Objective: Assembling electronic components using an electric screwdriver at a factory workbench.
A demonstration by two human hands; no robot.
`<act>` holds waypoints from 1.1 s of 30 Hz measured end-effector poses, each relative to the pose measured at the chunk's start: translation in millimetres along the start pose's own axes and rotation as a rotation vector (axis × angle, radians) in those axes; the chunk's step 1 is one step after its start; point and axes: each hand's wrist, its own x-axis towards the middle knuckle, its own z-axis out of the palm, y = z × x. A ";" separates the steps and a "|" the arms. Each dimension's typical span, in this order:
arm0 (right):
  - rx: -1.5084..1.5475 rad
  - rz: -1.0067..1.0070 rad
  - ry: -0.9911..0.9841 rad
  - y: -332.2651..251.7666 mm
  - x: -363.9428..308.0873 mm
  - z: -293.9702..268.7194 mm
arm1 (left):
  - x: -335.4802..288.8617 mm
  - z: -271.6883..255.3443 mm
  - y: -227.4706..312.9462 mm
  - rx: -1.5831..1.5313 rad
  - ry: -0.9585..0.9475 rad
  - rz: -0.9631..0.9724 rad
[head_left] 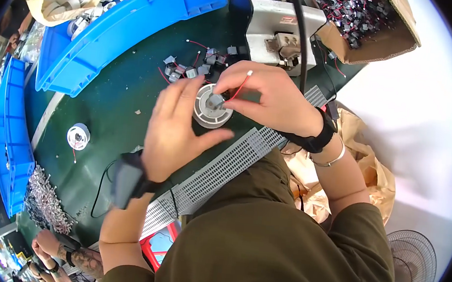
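A round white plastic housing (210,119) with a spoked inner ring lies on the dark green work table (114,114), between my two hands. Over its centre, my right hand (273,99) pinches a small grey motor (216,101) between thumb and fingers. A red wire with a white connector (249,73) rises from that motor. My left hand (173,128) is at the housing's left side, fingers stretched and thumb apart, gripping nothing; whether its fingertips touch the rim I cannot tell. Just beyond the housing is a loose group of small grey motors (192,72) with red wires.
Blue bins (133,29) of white housings line the far left. A metal press-like machine (282,32) stands beyond my right hand, beside a cardboard box (349,52) of motors. Another white housing (78,136) and a pile of small parts (46,200) lie left, near a co-worker's hands (47,243).
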 end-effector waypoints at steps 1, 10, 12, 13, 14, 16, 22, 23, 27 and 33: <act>0.003 0.000 -0.006 2.3 2.7 1.1 | -3.5 4.3 -4.5 0.001 0.002 -0.006; -0.547 -0.312 -0.241 -6.1 18.5 3.9 | 4.5 -3.2 -26.9 -0.220 -0.164 0.008; -0.616 -0.298 -0.263 -4.4 19.5 1.6 | 5.5 -3.7 -28.9 -0.225 -0.176 0.027; -0.682 -0.288 -0.284 -3.9 20.1 1.0 | 5.9 -4.5 -30.6 -0.229 -0.181 0.029; -0.686 -0.287 -0.288 -4.2 19.2 1.4 | 5.9 -4.0 -31.7 -0.232 -0.183 0.028; -0.642 -0.360 -0.298 -6.9 17.7 2.5 | 7.6 -4.9 -31.8 -0.242 -0.198 0.021; -0.262 -0.132 0.253 -36.8 48.0 -21.1 | -1.7 -4.1 -23.9 -0.205 -0.052 0.124; -0.094 -0.149 0.534 -43.8 69.3 -11.2 | -3.9 2.1 -23.2 -0.187 -0.020 0.183; 0.597 -0.378 0.185 -90.3 156.3 -13.9 | -9.9 14.7 -25.9 -0.154 0.031 0.216; 0.690 -0.502 0.220 -85.0 137.9 -51.0 | -4.1 18.2 -24.3 -0.201 0.077 0.228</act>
